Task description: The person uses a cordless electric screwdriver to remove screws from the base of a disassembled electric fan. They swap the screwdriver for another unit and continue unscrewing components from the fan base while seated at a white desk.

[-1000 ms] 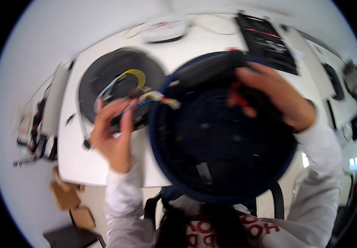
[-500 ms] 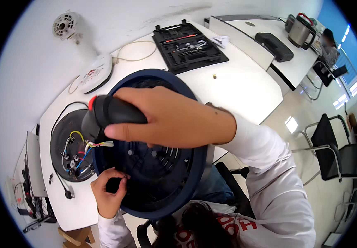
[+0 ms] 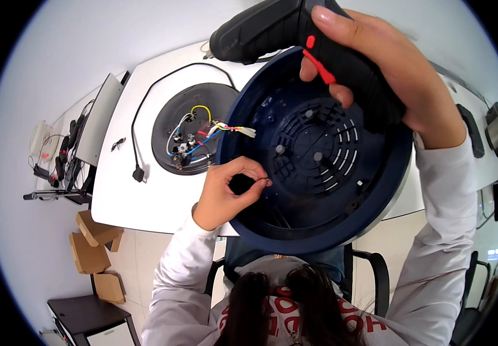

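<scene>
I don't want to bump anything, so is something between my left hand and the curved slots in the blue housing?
Yes: a short gray post stands in the blue housing, roughly in line between your left hand and the curved slots. The black tool in your right hand is off that line, farther up the picture.

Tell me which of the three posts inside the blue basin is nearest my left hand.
The leftmost post: it stands closest to your left hand; the upper post and right-hand post are both farther away.
</scene>
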A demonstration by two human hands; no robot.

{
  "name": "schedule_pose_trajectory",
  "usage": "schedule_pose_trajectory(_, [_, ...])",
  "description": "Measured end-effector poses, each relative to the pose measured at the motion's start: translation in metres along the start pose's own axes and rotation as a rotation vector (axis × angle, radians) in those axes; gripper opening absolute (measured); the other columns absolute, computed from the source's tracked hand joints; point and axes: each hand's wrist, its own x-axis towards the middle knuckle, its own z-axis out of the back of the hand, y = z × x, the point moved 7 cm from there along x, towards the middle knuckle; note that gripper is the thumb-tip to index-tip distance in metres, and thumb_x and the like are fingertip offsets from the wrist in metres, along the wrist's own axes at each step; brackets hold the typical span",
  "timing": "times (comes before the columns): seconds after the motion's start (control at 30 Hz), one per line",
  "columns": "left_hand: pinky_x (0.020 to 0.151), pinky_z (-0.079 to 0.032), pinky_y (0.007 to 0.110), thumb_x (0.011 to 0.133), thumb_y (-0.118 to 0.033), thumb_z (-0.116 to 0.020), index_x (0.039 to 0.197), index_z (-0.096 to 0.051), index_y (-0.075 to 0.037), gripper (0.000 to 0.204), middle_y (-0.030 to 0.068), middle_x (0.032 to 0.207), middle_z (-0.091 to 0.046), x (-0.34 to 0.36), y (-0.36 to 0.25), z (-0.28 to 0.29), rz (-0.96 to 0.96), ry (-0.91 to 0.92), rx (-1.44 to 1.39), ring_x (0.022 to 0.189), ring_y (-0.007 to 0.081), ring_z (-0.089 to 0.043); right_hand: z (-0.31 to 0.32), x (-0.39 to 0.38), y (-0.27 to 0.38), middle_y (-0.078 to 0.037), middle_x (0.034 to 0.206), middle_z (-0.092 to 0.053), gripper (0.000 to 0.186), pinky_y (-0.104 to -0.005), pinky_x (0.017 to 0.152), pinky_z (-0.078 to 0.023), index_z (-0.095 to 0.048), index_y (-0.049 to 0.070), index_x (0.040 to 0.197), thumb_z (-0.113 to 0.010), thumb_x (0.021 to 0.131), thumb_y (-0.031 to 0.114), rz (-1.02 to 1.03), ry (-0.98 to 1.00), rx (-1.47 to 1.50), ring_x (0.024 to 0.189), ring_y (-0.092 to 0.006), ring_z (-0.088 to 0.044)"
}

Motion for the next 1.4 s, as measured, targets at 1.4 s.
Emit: schedule_pose_trajectory(1.4, [0.065, -0.046, 0.027, 0.07, -0.009, -0.065, 0.078, -0.061, -0.005, 0.01, 0.0057, 0.069, -0.064, 0.149, -0.007, -0.277, -0.133, -0.25, 0.164, 0.067, 0.0169, -0.062, 0.046, -0.34, -0.255, -0.008, 0.063, -0.046, 0.056, -0.0239, 0.041, -0.032, -0.046, 0.004, 0.094, -0.027, 0.091, 0.057, 0.369, -1.219, 0.97, 0.041, -0.0126, -0.038])
